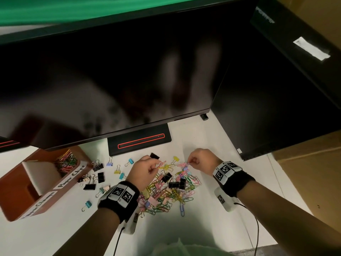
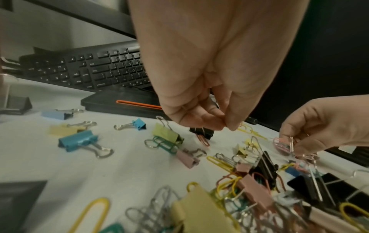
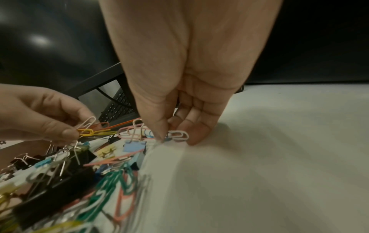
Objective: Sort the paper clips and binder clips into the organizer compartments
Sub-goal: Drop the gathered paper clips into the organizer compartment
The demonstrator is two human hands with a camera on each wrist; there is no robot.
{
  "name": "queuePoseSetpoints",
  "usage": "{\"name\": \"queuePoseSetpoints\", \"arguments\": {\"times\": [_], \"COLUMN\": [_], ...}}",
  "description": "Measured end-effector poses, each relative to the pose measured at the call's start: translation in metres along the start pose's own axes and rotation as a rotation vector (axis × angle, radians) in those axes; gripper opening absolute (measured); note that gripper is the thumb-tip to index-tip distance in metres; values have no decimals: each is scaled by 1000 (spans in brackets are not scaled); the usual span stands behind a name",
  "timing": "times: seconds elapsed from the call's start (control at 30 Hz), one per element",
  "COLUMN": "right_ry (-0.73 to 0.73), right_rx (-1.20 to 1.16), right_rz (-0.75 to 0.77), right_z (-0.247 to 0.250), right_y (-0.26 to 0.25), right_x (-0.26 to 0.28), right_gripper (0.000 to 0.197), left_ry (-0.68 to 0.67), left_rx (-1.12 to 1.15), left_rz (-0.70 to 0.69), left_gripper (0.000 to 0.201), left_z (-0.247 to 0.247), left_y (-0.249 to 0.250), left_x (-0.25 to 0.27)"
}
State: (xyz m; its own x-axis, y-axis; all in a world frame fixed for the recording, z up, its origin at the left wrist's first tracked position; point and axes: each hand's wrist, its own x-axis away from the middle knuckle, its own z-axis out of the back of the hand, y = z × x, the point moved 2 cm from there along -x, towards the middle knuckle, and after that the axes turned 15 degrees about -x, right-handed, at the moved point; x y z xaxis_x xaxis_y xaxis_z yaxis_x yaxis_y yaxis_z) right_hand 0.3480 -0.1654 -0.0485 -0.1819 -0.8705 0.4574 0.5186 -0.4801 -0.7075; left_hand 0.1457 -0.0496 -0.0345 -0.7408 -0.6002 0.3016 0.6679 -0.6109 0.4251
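Centre of frame, above clip pile (image 1: pixel 166 191) | left hand (image 1: pixel 143 171) pinches several paper clips (image 1: pixel 160 164) | right hand (image 1: pixel 201 160) pinches pink paper clips (image 1: pixel 184 165) | brown organizer (image 1: pixel 16 189) lower left

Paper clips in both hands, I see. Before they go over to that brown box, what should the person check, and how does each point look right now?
1. Left hand pinches paper clips: ok.
2. Right hand pinches a pink paper clip cluster: ok.
3. No binder clip caught in the right hand's cluster: cannot tell; a blue binder clip lies right under it.
4. "Paper Clips" compartment of the organizer open and reachable: ok, it already holds paper clips.
5. Path to the organizer: not ok, loose binder clips lie between, so carry above them.
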Motion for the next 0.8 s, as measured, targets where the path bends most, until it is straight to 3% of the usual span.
{"name": "queuePoseSetpoints", "arguments": {"times": [0.2, 0.37, 0.53, 0.8], "right_ry": [95, 151, 158, 88], "right_rx": [-52, -75, -98, -109], "right_rz": [38, 110, 173, 190], "right_z": [10, 17, 21, 20], "right_y": [-5, -16, -25, -33], "right_x": [-1, -2, -4, -1], "right_gripper": [13, 13, 13, 13], "left_ry": [27, 8, -10, -101], "left_rx": [10, 109, 54, -153], "left_rz": [65, 138, 166, -3], "left_gripper": [7, 7, 13, 32], "left_z": [6, 13, 9, -9], "left_y": [2, -5, -19, -13], "left_x": [0, 9, 22, 20]}}
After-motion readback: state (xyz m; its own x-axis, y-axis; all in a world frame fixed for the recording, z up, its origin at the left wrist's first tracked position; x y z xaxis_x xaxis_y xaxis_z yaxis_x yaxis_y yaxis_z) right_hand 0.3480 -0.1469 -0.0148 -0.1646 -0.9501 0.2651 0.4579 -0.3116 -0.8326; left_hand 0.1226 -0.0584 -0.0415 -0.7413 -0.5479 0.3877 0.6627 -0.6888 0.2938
